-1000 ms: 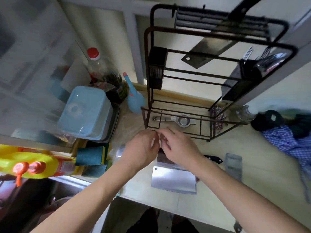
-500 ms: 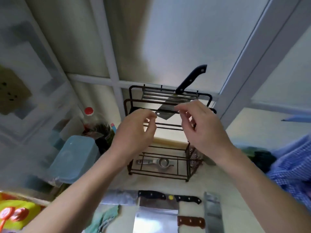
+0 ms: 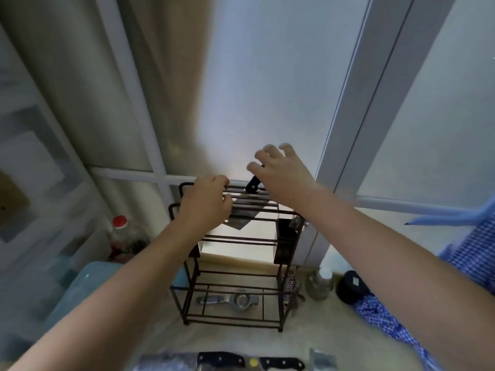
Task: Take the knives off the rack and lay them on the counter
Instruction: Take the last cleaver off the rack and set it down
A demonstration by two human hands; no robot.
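A dark wire rack (image 3: 235, 263) stands on the counter by the window. One cleaver (image 3: 242, 215) with a black handle sits slanted in its top slots. My left hand (image 3: 206, 204) rests on the rack's top bars, fingers curled over them beside the blade. My right hand (image 3: 281, 170) hovers over the upper end of the handle with its fingers spread, hiding that end. Several knives (image 3: 221, 358) lie flat along the counter's front edge, cut off by the frame.
A cutlery holder (image 3: 286, 236) hangs on the rack's right side and a citrus squeezer (image 3: 233, 301) lies on its bottom shelf. Left stand a red-capped bottle (image 3: 120, 231) and a blue container (image 3: 80, 285). Right are a glass jar (image 3: 320, 285) and blue checked cloth (image 3: 388, 317).
Both hands rose from the counter to the rack's top. The left hand settled onto the top bars and the right hand moved up over the cleaver's handle. The view tilted upward.
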